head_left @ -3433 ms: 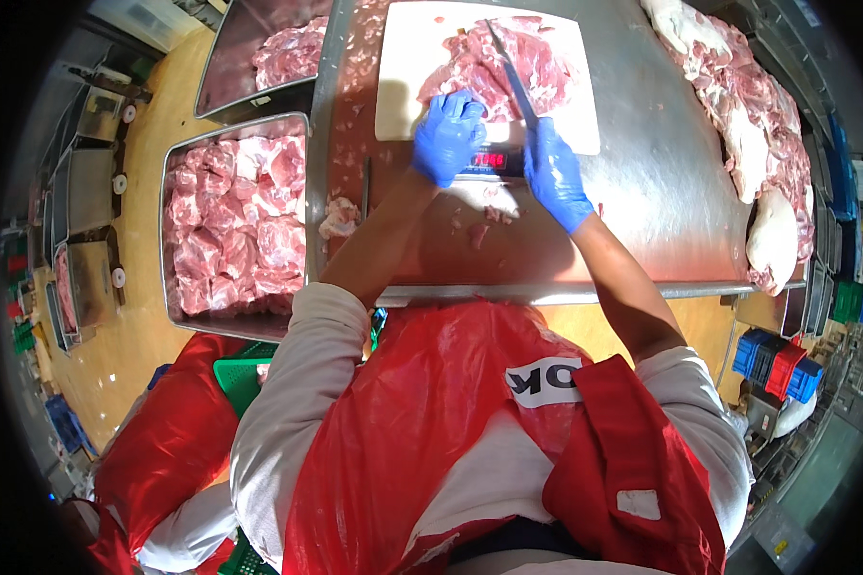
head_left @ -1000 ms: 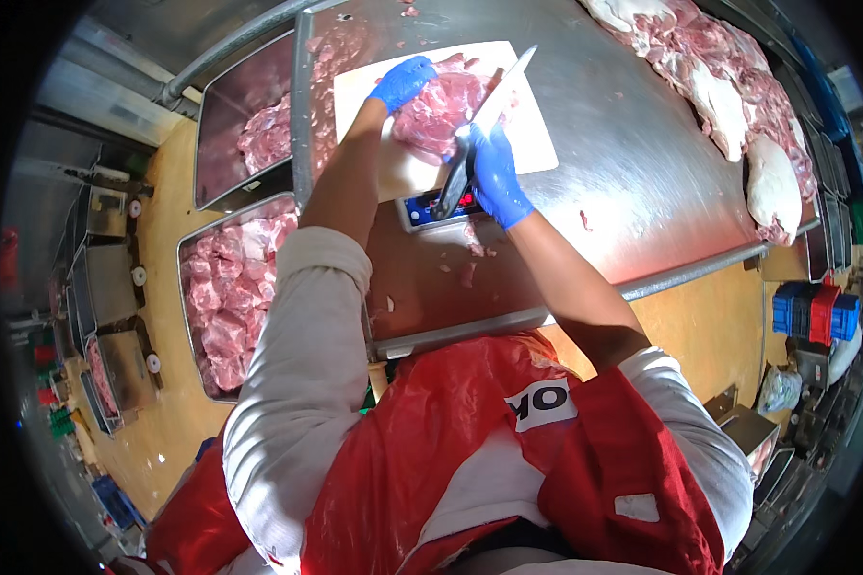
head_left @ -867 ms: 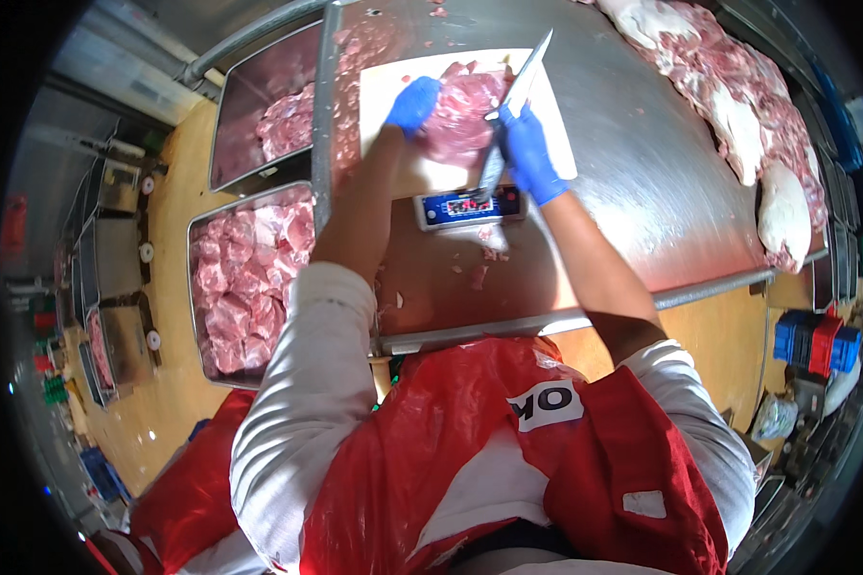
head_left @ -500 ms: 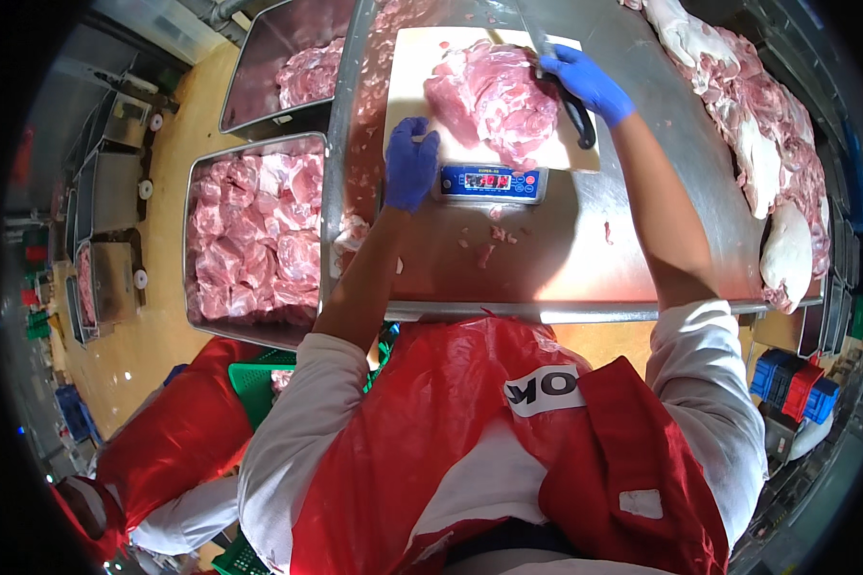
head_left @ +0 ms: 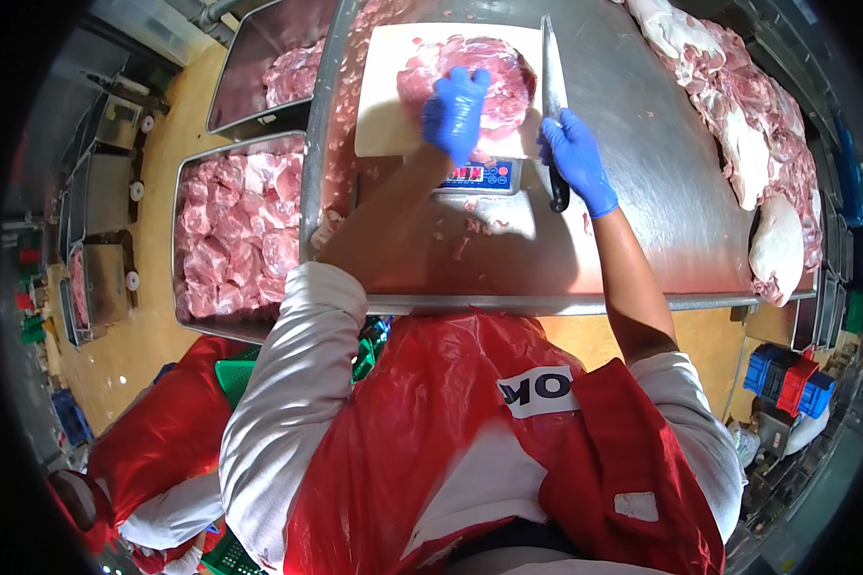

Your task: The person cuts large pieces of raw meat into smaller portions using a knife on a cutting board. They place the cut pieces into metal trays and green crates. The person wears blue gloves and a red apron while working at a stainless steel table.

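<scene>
On the steel worktop, a slab of raw meat lies on a white cutting board set atop a scale; left hand in blue glove rests on the meat, fingers spread flat, not gripping. Right hand, also gloved, has fingers closed around the handle of a knife, blade lying along the board's right edge just beside the meat. Trays of cut meat sit left of the worktop, larger pale cuts piled far right
</scene>
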A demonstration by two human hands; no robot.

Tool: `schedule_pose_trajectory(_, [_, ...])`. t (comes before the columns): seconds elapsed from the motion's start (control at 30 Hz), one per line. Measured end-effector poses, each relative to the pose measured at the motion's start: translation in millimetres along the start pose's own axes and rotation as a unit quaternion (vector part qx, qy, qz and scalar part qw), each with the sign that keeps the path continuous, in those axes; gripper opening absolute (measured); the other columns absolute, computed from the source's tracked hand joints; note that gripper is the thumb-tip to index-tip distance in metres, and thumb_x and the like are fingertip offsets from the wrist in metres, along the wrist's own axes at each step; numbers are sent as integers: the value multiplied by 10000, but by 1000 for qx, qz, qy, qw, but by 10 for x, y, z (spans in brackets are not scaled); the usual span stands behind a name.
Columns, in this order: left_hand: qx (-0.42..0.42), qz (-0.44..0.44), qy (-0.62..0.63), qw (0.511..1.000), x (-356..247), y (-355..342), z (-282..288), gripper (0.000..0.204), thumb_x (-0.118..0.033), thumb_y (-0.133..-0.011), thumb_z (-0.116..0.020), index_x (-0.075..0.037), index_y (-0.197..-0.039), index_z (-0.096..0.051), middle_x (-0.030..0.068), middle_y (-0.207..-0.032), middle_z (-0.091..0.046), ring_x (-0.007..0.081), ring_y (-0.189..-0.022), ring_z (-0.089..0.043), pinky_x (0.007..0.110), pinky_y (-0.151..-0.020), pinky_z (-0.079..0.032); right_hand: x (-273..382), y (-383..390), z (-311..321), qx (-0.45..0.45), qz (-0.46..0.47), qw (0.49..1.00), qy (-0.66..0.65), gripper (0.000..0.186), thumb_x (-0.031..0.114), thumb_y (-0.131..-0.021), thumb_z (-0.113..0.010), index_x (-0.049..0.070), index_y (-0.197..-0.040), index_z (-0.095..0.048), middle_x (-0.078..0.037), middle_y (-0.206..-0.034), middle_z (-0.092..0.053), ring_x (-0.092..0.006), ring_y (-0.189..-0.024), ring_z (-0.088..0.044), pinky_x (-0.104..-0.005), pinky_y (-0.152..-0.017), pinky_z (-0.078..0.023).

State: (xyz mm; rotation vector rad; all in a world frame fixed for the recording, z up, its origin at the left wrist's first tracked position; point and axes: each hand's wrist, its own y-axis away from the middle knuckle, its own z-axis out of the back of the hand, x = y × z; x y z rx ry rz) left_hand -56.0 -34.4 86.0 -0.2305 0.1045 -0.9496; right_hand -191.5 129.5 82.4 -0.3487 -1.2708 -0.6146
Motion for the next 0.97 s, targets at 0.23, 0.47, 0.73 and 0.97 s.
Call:
schedule_pose_trajectory(0.23, [-213, -141, 201, 946, 738, -96, -29, 235, -126, -791, -652, -48, -1005, -711, 187, -909, -699, 371, -864, -685, 439, -767, -557, 71, 73, -249, 53, -22, 998, 17, 239, 229, -1011, -522, -3, -964, -545, -95, -738, -615, -144, -599, -606, -321, -562, -517])
schedule_pose_trajectory(0.47, [-61, 56, 342, 936, 889, -246, 247, 281, -197, -785, -568, -38, -953, -727, 209, -841, -703, 304, -820, -718, 364, -741, -560, 418, -750, -645, 125, -4, 992, -13, 281, 248, -992, -523, 3, -885, -610, -79, -689, -618, -151, -543, -592, -320, -521, -492])
schedule_pose_trajectory(0.73, [-193, -150, 243, 939, 971, -18, 110, 123, -119, -804, -601, -52, -775, -700, 116, -704, -655, 267, -678, -665, 362, -620, -529, 561, -212, -426, 273, 104, 904, 311, 394, 343, -997, -470, -23, -1013, -612, -294, -870, -658, -461, -855, -654, -521, -760, -494])
schedule_pose_trajectory(0.97, [-107, 64, 507, 853, 402, 353, 249, 110, -89, -781, -596, -36, -804, -689, 154, -751, -675, 279, -724, -698, 355, -712, -572, 77, -679, -813, 278, 216, 873, 337, 415, 319, -956, -585, 56, -1274, -539, -301, -970, -663, -469, -900, -656, -536, -794, -513])
